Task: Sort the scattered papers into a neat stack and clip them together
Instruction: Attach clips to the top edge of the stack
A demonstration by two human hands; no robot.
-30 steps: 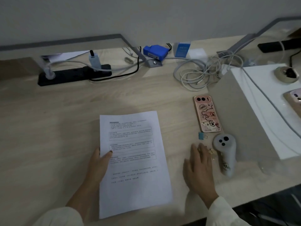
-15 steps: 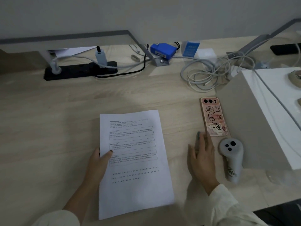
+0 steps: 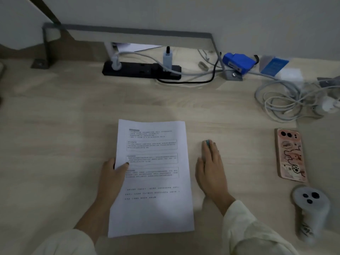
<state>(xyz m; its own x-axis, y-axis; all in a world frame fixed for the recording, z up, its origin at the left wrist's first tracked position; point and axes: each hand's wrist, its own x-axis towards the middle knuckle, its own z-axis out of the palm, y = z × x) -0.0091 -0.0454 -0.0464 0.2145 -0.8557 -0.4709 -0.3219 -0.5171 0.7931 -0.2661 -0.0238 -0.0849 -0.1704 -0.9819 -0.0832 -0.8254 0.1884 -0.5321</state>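
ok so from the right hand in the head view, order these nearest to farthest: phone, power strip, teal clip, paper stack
1. teal clip, at the fingers of the right hand
2. paper stack, just to the hand's left
3. phone, off to the hand's right
4. power strip, at the back of the desk by the wall

This is looking like an office workstation: a wood-grain desk [image 3: 55,135] is running up to a grey partition frame [image 3: 128,33], a black power strip [image 3: 141,70] is lying well beyond the fingers [image 3: 214,151] of the right hand [image 3: 211,173], printed papers [image 3: 152,208] just left of them, coiled white cables [image 3: 292,97] far right.
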